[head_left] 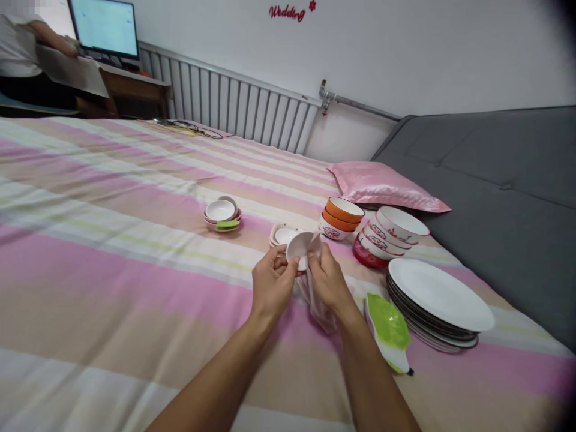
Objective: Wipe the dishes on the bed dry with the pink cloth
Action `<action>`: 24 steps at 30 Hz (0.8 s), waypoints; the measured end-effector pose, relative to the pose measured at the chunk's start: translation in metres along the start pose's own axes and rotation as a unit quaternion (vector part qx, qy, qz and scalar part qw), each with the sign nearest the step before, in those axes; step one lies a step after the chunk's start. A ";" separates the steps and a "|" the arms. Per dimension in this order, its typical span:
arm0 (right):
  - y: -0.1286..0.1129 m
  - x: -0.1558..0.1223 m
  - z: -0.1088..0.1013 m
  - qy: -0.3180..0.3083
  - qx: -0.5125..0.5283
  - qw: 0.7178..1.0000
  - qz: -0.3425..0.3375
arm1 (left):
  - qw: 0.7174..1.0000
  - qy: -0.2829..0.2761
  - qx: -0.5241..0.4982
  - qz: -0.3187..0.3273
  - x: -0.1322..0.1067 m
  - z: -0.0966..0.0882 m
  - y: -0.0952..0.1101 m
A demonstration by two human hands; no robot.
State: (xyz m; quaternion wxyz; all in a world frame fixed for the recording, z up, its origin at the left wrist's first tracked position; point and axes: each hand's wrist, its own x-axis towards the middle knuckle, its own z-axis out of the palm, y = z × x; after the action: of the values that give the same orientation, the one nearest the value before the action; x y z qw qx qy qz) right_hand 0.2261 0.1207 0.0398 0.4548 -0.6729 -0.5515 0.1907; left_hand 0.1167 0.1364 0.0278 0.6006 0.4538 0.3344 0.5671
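Note:
My left hand (275, 279) grips the left rim of a small white dish (296, 246), its thumb on the inner face. At the dish's right side, my right hand (327, 277) pinches a pale thin cloth (317, 306) against it, and the cloth hangs down below the fingers. The dish is held up and tilted above the bed. Just behind it sits a small stack of dishes (284, 235), partly hidden by the held dish. Further left stands another stack of small dishes (220, 210) with a green piece at its front.
Orange-topped bowls (344, 210) and patterned white bowls (399, 228) are stacked to the right. Nearer are a plate stack (441, 294) and a green leaf-shaped dish (387, 327). Behind lie a pink pillow (389, 185) and cables (193, 128). A person (22, 45) sits at a desk, far left.

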 end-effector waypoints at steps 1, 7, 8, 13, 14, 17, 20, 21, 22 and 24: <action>0.000 0.000 0.000 -0.001 0.007 1.000 0.000 | 1.000 -0.001 -0.003 0.001 0.000 0.000 0.000; -0.003 -0.001 -0.001 -0.042 0.016 0.999 -0.008 | 0.998 0.041 -0.036 -0.028 0.002 -0.001 0.004; -0.004 -0.001 -0.002 -0.052 0.018 0.998 -0.017 | 0.997 0.054 -0.046 -0.041 0.003 -0.001 0.005; -0.005 -0.001 -0.006 -0.082 0.050 0.993 -0.071 | 0.983 0.094 -0.106 -0.114 0.006 -0.006 0.010; -0.005 -0.001 -0.006 -0.081 0.057 0.992 -0.073 | 0.981 0.096 -0.112 -0.127 0.007 -0.006 0.011; -0.005 0.000 -0.006 -0.062 0.098 0.991 -0.069 | 0.975 0.103 -0.125 -0.155 0.008 -0.008 0.012; -0.003 0.003 -0.007 -0.024 0.147 0.987 -0.057 | 0.966 0.112 -0.155 -0.176 0.010 -0.008 0.012; -0.003 0.004 -0.008 -0.007 0.159 0.986 -0.054 | 0.961 0.109 -0.168 -0.188 0.010 -0.008 0.013; -0.003 0.004 -0.009 0.009 0.171 0.984 -0.055 | 0.957 0.100 -0.180 -0.205 0.010 -0.008 0.014; -0.004 0.004 -0.010 0.034 0.185 0.980 -0.070 | 0.948 0.069 -0.194 -0.241 0.010 -0.008 0.015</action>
State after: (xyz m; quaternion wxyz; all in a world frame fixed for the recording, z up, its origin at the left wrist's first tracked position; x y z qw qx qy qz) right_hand 0.2328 0.1201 0.0491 0.6021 -0.5423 -0.5370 0.2344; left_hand 0.1053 0.1467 0.0404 0.7712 0.1940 0.3582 0.4891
